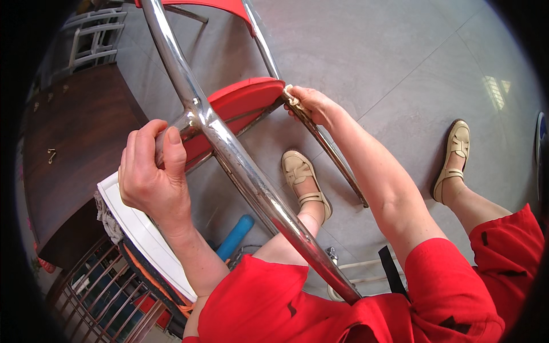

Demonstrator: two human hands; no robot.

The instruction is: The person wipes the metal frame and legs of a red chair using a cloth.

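A chair with a chromed metal tube frame [251, 171] and red seat [244, 100] stands tilted before me. My left hand [156, 171] is closed round the end of a short metal tube that joins the thick frame tube. Farther right, my right hand [312, 103] grips a thinner leg tube [332, 150] beside the seat's edge, where a pale knotted cord [291, 95] is tied; some fingers are hidden behind the tube. The red backrest [214, 6] shows at the top. The thick tube's lower end reaches my red clothing.
A dark wooden cabinet [77, 141] stands at the left, above a white panel [146, 231] and a metal rack [107, 296]. A blue cylinder [236, 236] lies below the chair. My two beige shoes [300, 173] are on the grey tiled floor [386, 51].
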